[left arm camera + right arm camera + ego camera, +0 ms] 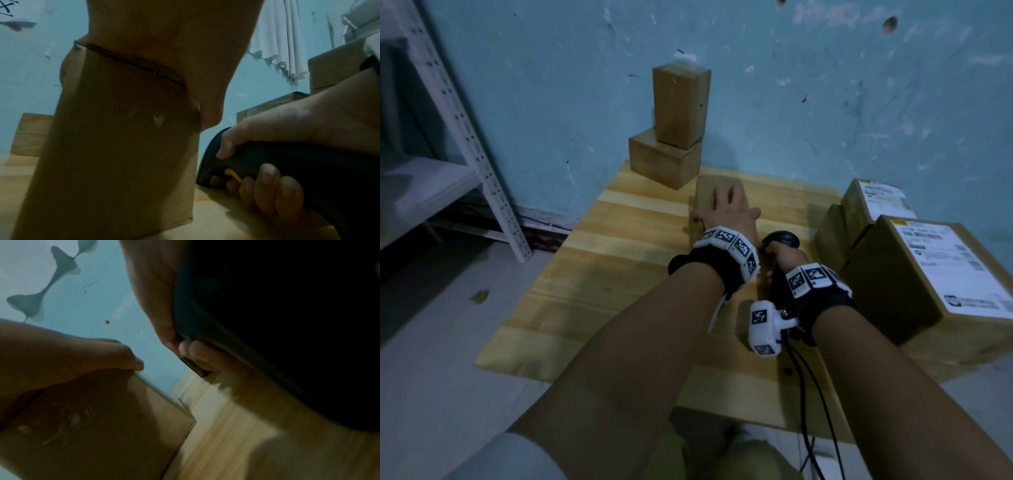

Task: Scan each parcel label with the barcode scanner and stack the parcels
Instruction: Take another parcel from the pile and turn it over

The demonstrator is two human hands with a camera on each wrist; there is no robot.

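A small plain cardboard parcel (707,192) (113,162) (102,426) stands on the wooden table (619,274) in front of me. My left hand (726,212) (164,32) (61,353) lies over its top, with the thumb down the right side and a finger over the left edge, gripping it. Just to its right, my right hand (787,260) (287,126) holds the black barcode scanner (782,238) (308,162) (287,321) by its handle, low over the table; a finger sits by the yellow trigger (232,175). No label shows on the parcel's visible faces.
Two plain parcels stand stacked at the table's back edge against the blue wall: a lower one (664,161) and an upright one (681,106) on it. Labelled parcels (928,274) (876,198) crowd the right side. A white metal shelf (465,137) stands left. The scanner cable (804,394) trails toward me.
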